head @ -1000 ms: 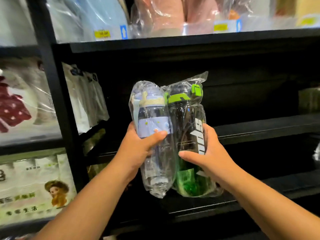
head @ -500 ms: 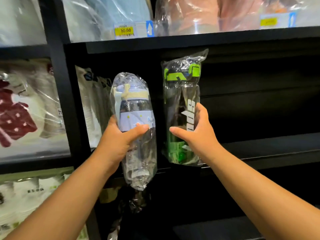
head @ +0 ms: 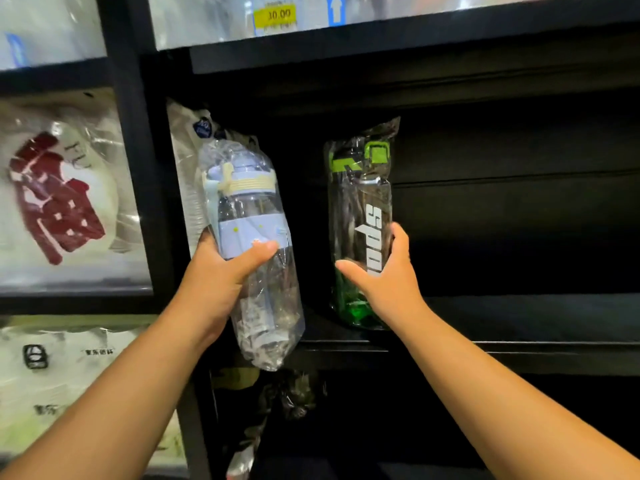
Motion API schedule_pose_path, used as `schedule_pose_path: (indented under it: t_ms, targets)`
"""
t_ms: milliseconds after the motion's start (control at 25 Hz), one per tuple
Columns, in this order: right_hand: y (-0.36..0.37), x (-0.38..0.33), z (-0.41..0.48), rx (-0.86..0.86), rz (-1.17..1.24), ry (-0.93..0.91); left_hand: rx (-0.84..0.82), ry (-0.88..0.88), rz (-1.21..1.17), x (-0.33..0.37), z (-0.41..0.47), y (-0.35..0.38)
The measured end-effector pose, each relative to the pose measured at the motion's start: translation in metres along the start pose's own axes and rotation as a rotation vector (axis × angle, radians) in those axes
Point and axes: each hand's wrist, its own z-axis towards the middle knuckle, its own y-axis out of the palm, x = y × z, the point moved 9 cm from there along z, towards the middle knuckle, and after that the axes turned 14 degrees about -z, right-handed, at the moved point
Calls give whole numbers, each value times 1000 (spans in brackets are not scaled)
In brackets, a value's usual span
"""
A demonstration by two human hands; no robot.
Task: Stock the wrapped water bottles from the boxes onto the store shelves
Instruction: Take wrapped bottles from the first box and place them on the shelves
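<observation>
On the dark shelf (head: 519, 355): green bottle (head: 360, 209), wrap on, looks to be standing upright toward the left end.
Right hand (head: 384, 282): thumb and fingers curled round the green bottle's lower half, hasn't let go.
Left hand (head: 214, 282): gripping the lilac bottle (head: 249, 209) round its middle, up in the air at the near edge, a bit tilted, bottom hanging below the shelf lip.
What changed: a second ago both bottles were squeezed together lower down; now they're apart and the green one's gone up and in.
So: one's basically stocked, lilac probably goes just left of it.
</observation>
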Motion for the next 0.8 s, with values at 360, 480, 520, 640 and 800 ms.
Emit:
schedule_pose_path:
  t_ms: [360,480,520,640,800]
  targets:
    - [7,18,-19,-149,-354,21,-6,-8,72,-2,0,1]
    - [10,11,-23,-100,-399,22,34,33,106,-3,8,-1]
    - [10,11,-25,-92,-402,24,44,48,126,-4,11,1]
    - [5,13,-29,-93,-402,41,72,103,234,-9,20,5]
    - [0,14,-31,-107,-393,69,112,83,310,-28,25,5]
